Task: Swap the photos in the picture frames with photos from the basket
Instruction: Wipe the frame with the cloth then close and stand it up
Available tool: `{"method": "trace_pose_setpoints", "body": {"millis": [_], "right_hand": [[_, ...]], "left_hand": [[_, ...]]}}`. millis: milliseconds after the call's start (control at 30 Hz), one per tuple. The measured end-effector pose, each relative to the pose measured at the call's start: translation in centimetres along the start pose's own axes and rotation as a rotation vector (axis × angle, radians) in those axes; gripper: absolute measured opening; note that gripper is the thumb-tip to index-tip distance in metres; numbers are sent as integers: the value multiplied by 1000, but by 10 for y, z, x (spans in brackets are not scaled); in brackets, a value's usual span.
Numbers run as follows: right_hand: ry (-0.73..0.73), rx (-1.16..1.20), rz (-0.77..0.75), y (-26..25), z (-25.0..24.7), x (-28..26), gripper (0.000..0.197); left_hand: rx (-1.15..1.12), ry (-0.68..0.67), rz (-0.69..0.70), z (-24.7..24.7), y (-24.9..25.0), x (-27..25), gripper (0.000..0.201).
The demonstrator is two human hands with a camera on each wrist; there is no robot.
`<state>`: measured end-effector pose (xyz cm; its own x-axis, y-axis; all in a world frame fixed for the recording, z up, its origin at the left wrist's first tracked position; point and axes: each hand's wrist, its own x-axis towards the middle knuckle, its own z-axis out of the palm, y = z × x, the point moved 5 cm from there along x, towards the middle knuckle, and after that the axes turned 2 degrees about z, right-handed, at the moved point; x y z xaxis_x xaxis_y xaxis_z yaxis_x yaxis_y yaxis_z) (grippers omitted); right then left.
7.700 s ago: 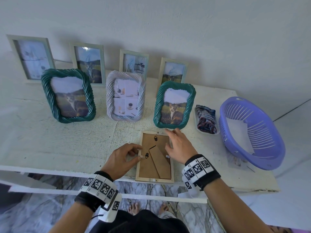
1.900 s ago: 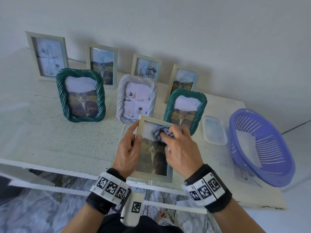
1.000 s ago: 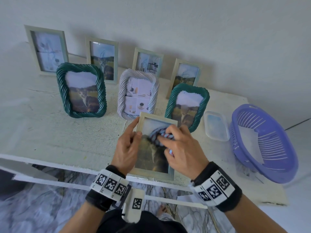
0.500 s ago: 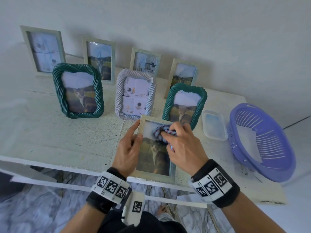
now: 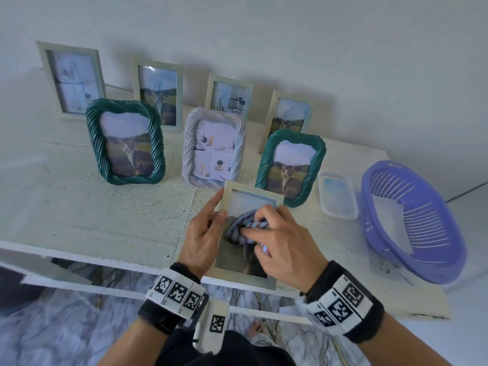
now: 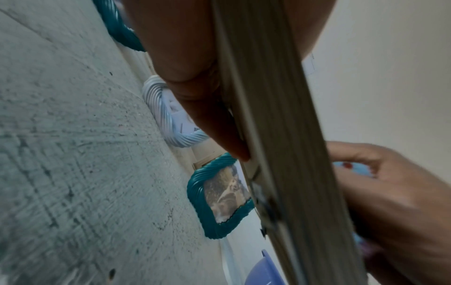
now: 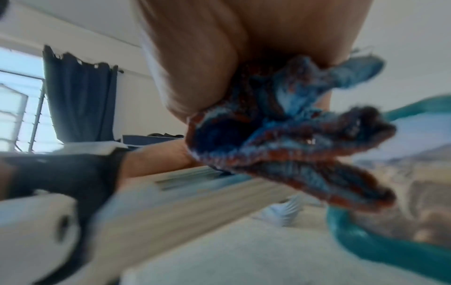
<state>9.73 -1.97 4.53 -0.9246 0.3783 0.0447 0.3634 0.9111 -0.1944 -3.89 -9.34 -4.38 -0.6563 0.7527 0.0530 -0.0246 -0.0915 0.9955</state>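
Note:
A pale wooden picture frame [image 5: 252, 192] with a cat photo faces up, tilted, near the table's front edge. My left hand [image 5: 203, 233] grips its left edge, thumb on the front; the left wrist view shows the frame's side [image 6: 280, 135] with fingers behind it. My right hand [image 5: 280, 244] holds a bunched blue, white and red cloth [image 5: 244, 224] and presses it on the glass at mid-frame; the cloth [image 7: 280, 138] fills the right wrist view, blurred. The purple basket [image 5: 438, 262] at the right holds a white sheet [image 5: 390, 220].
Three rope-style frames stand in a row: green [image 5: 125, 142], white [image 5: 215, 147], green [image 5: 290, 167]. Several pale frames lean on the wall behind, such as the leftmost one [image 5: 71, 79]. An empty clear tray [image 5: 338, 195] lies left of the basket. The table's front edge [image 5: 105, 260] is close.
Over the last seconds the frame was turned face up and the cloth left the tray. In the last second my right hand slid the cloth from the top of the glass down to its middle.

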Motion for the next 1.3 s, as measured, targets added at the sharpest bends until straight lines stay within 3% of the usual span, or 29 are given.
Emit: {"method": "trace_pose_setpoints", "body": {"millis": [100, 267, 400, 533, 700, 867, 1033, 1200, 1300], "right_hand": [[67, -45, 131, 12, -7, 7, 35], [-33, 11, -51, -8, 6, -14, 32], [67, -28, 141, 14, -6, 0, 36], [-27, 25, -49, -13, 5, -17, 31], [47, -12, 83, 11, -5, -8, 35], [-87, 38, -112, -14, 9, -25, 33], [11, -23, 30, 10, -2, -11, 35], [-63, 11, -112, -14, 8, -25, 32], [41, -31, 20, 8, -4, -13, 29]], "left_hand": [[-9, -11, 3, 3, 5, -1, 47], [48, 22, 44, -1, 8, -1, 48], [-7, -22, 12, 7, 13, -5, 48], [31, 14, 51, 1, 14, -2, 50], [9, -5, 35, 0, 2, -2, 48], [54, -6, 64, -9, 2, 3, 50], [60, 22, 93, -9, 6, 5, 45], [88, 64, 92, -16, 8, 8, 47], [71, 46, 85, -13, 9, 5, 47]]}}
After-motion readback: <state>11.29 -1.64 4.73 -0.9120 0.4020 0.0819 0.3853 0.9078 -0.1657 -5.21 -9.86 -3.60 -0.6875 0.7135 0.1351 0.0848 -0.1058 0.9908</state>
